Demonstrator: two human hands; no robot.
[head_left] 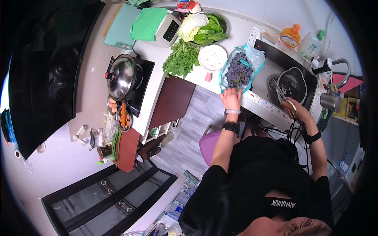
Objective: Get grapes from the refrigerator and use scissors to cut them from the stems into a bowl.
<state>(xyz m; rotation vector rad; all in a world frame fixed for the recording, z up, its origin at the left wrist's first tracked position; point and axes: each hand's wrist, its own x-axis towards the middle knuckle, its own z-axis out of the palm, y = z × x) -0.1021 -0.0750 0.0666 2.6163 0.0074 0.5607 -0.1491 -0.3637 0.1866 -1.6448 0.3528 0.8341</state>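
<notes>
A bunch of dark purple grapes (239, 70) with a green stem lies in an opened clear-and-teal plastic bag (256, 59) on the counter, left of the sink. My left hand (231, 99) rests at the near edge of the bag by the stem, its fingers stretched out and slightly apart. Over the sink's near rim, my right hand (300, 110) is closed on what looks like a pair of scissors (291, 107), with a looped handle showing and pale blades pointing into the sink. A round bowl (304, 91) with a pale rim stands in the sink (271, 67).
A lidded pan (121, 76) sits on the cooktop at left, beside bowls of eggs (113, 105). Leafy greens (182, 59), a white lidded pot (213, 58) and a bowl of green peppers (210, 31) stand on the counter. Bottles (290, 36) and a faucet (341, 65) border the sink.
</notes>
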